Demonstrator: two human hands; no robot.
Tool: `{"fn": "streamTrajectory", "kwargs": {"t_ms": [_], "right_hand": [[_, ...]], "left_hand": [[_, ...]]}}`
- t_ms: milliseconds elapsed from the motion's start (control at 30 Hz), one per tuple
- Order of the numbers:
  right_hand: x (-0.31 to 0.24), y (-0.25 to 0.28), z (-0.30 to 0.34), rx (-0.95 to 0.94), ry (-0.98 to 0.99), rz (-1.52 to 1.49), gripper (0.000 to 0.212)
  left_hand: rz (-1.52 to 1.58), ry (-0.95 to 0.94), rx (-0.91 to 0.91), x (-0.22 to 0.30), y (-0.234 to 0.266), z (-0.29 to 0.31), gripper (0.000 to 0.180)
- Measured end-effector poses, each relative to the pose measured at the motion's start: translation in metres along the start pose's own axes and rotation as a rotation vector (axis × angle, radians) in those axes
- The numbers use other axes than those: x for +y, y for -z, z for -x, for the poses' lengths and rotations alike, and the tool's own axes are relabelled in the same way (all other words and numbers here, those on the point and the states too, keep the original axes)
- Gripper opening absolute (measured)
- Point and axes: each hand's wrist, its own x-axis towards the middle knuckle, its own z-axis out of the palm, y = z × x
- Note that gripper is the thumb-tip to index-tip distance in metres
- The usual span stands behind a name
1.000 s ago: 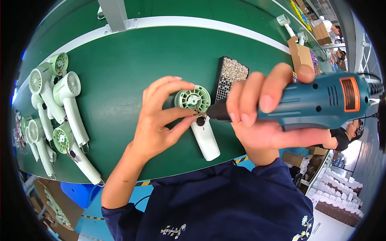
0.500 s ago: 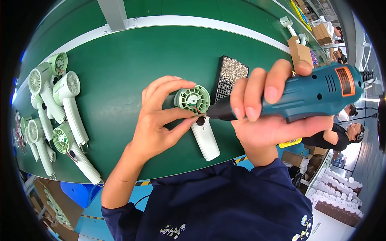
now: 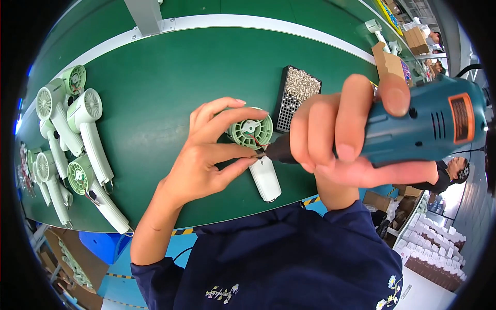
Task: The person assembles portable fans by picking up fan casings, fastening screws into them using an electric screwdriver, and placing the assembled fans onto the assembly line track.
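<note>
Head: right fingers [image 3: 316, 135] partly hide tray [image 3: 287, 109].

The table [image 3: 160, 82] is green, with a curved near edge and a white rail [image 3: 248, 20] across its far side. At the left lies a loose cluster of pale green and white fans [image 3: 95, 142], several leaning on or overlapping one another, handles mostly toward the near edge. Small bits [image 3: 26, 173] beside them are too blurred to tell. Right of centre sits a black tray [image 3: 283, 114] of metal screws. Nearer, an open-headed fan [image 3: 265, 181] points its white handle toward the near edge; whether it rests fully on the table is unclear
</note>
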Motion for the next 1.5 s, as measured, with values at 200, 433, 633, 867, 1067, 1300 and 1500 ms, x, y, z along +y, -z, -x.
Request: {"fn": "streamTrajectory", "kwargs": {"t_ms": [200, 433, 633, 867, 1067, 1300, 1500], "right_hand": [[0.003, -0.007, 0.003, -0.067, 0.161, 0.208, 0.072], [0.012, -0.003, 0.009, 0.015, 0.135, 0.158, 0.082], [0.019, -0.001, 0.011, 0.003, 0.124, 0.148, 0.082], [0.041, -0.024, 0.022, -0.028, 0.121, 0.361, 0.077], [0.045, -0.015, 0.014, -0.068, 0.065, 0.304, 0.086], [0.056, -0.020, 0.009, -0.045, 0.059, 0.318, 0.084], [0.054, -0.018, 0.007, 0.058, 0.165, 0.326, 0.087]], "left_hand": [[-0.027, 0.021, 0.093, -0.004, -0.002, -0.001, 0.055], [-0.028, 0.131, -0.106, -0.012, -0.009, 0.004, 0.082], [-0.031, 0.161, -0.089, -0.014, -0.009, 0.003, 0.076], [-0.012, 0.171, -0.051, -0.023, -0.008, 0.010, 0.074], [0.052, 0.135, -0.007, -0.025, -0.011, 0.009, 0.071], [0.086, 0.189, -0.002, -0.026, -0.010, 0.013, 0.072], [0.060, 0.163, -0.013, -0.024, -0.012, 0.007, 0.069]]}}
